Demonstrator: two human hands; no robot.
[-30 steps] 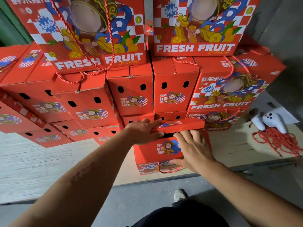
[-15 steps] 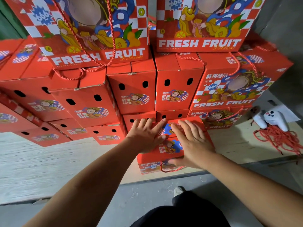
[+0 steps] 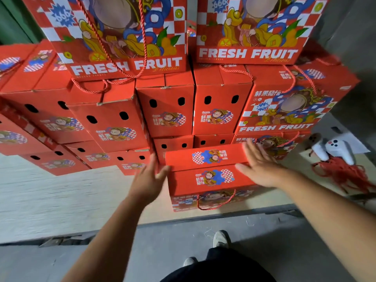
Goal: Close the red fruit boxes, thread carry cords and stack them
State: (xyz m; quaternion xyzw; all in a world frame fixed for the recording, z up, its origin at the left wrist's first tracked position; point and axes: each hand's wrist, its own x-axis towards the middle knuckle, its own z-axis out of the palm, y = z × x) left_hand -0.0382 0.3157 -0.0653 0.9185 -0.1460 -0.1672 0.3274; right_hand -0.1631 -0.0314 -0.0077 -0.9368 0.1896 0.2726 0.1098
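Observation:
A closed red fruit box (image 3: 209,180) sits on the low wooden platform (image 3: 67,196) in front of me, with a red carry cord (image 3: 215,204) looped on its front face. My left hand (image 3: 148,180) is flat with straight fingers at the box's left top corner. My right hand (image 3: 262,165) is spread at the box's right top edge, fingers straight. Neither hand holds anything. Behind the box rises a stack of red fruit boxes (image 3: 164,106), several with cords.
A heap of loose red cords (image 3: 343,174) lies on the platform at the right, with a white controller-shaped device (image 3: 333,151) on top of it. A grey wall stands at far right. My shoes (image 3: 220,239) are on the grey floor below the platform's edge.
Both hands were pressing the box's top flap down; the lid now lies flat and the hands have slid apart to the box's left and right corners.

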